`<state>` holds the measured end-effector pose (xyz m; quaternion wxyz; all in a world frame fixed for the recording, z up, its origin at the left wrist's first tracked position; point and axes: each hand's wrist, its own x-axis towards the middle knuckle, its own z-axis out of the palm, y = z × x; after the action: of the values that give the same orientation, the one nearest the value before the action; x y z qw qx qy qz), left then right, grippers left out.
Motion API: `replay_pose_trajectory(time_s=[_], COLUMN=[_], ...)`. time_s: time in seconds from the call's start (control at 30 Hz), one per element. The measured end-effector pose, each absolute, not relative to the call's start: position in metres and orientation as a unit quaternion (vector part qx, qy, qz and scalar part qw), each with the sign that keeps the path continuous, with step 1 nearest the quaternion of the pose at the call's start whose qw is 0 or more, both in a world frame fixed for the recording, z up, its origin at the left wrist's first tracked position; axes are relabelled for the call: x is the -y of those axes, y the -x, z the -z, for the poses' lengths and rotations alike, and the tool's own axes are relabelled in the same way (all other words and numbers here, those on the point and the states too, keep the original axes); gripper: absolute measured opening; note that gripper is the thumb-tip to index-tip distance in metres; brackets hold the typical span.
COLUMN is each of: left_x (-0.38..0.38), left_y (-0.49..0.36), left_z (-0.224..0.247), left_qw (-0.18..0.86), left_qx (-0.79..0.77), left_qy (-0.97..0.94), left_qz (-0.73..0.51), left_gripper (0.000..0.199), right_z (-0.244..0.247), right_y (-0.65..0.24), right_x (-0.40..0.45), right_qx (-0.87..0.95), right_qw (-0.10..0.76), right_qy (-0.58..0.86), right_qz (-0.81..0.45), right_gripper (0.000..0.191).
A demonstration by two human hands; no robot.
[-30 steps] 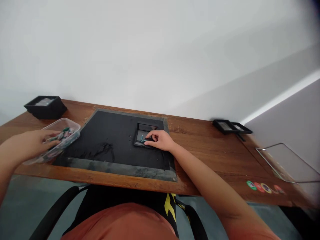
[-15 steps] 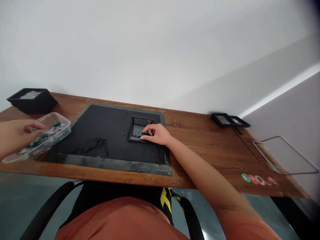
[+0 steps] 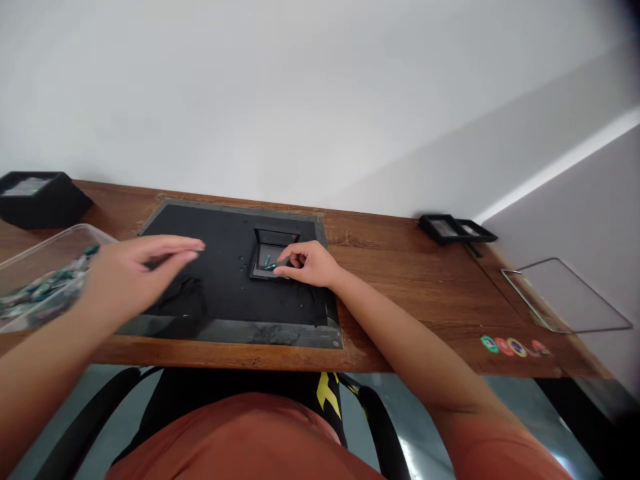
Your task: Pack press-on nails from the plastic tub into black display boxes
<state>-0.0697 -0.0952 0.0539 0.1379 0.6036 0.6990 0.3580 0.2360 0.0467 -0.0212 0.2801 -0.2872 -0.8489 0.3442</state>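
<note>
My left hand [image 3: 145,267] is in the air over the left part of the black mat [image 3: 225,287], thumb and fingers pinched together. A tiny thing, too small to name, may sit at its fingertips. My right hand [image 3: 307,263] rests at the right side of a small black open case [image 3: 253,263] with a raised lid [image 3: 277,237]. Its thumb and forefinger are closed over the case; what they hold is hidden. Small shiny teal pieces [image 3: 267,260] lie in the case, one touching or close to my right fingertips.
A clear plastic tub [image 3: 93,230] of green wrapped-looking pieces stands at the left. Behind it is a black box [image 3: 60,200]. Two black trays [image 3: 455,230] sit back right, with a wire frame [image 3: 565,293] and several round stickers [image 3: 515,347] at the right.
My left hand has left the clear tub and moved right over the mat, still pinched. My right hand stays at the black case. The view has shifted slightly right.
</note>
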Motion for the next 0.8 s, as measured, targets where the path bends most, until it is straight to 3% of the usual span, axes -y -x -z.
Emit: replay_pose_trajectory(time_s=[0.03,0.17,0.33,0.8], left_x=[0.087,0.056,0.034,0.037], left_y=[0.05,0.002,-0.011,-0.019], left_z=[-0.05,-0.038,-0.028,-0.016], left_qw=[0.155,0.386,0.529,0.532], left_qx=[-0.666,-0.578,-0.549,-0.531], left_qy=[-0.627,-0.591,-0.511,-0.52], left_qz=[-0.373,-0.41,-0.397,-0.405], left_gripper=[0.034,0.051,0.067,0.022], right_z=[0.02,0.014,0.009,0.008], right_y=[-0.236,-0.24,-0.246,-0.241], right_x=[-0.045,-0.042,-0.041,-0.031], right_qx=[0.851,0.862,0.865,0.838], right_qw=[0.278,0.275,0.296,0.413], right_qy=[0.286,0.275,0.261,0.176], right_qz=[-0.342,-0.325,-0.311,-0.309], right_gripper=[0.037,0.034,0.032,0.012])
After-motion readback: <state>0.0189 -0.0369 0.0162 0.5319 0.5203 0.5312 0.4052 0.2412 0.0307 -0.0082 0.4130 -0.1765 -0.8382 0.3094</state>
